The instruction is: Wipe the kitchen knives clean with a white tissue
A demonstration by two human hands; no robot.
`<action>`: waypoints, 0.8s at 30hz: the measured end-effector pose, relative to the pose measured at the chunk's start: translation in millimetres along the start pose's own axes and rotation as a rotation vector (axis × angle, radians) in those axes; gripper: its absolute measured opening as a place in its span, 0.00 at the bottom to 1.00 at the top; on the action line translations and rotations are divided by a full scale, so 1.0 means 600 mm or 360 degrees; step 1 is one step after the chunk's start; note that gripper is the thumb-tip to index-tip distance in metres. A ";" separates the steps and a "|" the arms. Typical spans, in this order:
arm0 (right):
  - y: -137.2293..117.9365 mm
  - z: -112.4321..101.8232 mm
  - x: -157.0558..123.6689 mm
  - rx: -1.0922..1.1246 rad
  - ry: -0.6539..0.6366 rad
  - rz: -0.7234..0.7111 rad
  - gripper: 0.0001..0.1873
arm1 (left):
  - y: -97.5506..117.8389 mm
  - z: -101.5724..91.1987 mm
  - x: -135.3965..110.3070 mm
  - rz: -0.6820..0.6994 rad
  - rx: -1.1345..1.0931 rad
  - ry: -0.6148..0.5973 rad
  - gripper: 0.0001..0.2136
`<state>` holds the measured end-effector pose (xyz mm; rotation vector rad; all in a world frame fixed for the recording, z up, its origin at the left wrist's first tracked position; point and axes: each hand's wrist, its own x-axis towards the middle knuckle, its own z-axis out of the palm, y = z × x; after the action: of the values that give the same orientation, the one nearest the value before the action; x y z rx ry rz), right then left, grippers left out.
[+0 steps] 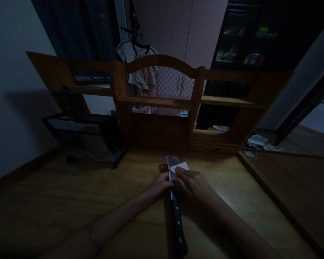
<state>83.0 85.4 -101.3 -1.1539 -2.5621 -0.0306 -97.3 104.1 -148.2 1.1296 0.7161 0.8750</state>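
The desk (118, 205) fills the lower part of the frame, and the shelf (159, 131) stands behind, across the middle. The knife (176, 204) is at lower centre, its handle (179, 225) toward the bottom edge of the frame. The right hand (192, 182) is nearly flat and holds the white piece (183, 166) on the blade (175, 159). The left hand (160, 184) is narrow, with fingertips at the blade's left edge; whether it grips, I cannot tell. The work seems to be in the middle: the piece is on the blade, but the right hand has not released it. The blade's top end is uncovered; the handle also is bare. What the piece is made of is unclear.
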 end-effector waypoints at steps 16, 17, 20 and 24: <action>0.012 -0.003 -0.003 -0.0248 -0.0249 0.0145 0.12 | -0.008 -0.004 0.003 -0.0034 -0.0044 -0.0013 0.14; 0.013 -0.001 -0.003 -0.0261 -0.0243 0.0182 0.12 | -0.009 -0.005 0.004 -0.0034 -0.0045 -0.0008 0.14; 0.018 0.006 -0.004 -0.0294 -0.0206 0.0268 0.14 | -0.011 -0.005 0.006 -0.0052 -0.0042 0.0009 0.16; 0.024 0.012 -0.006 -0.0331 -0.0165 0.0322 0.10 | -0.007 -0.001 0.005 -0.0055 -0.0026 0.0043 0.15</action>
<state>93.3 93.7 -111.0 -1.5249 -2.5643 -0.1988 -95.6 106.2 -152.4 1.0896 0.7475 0.8669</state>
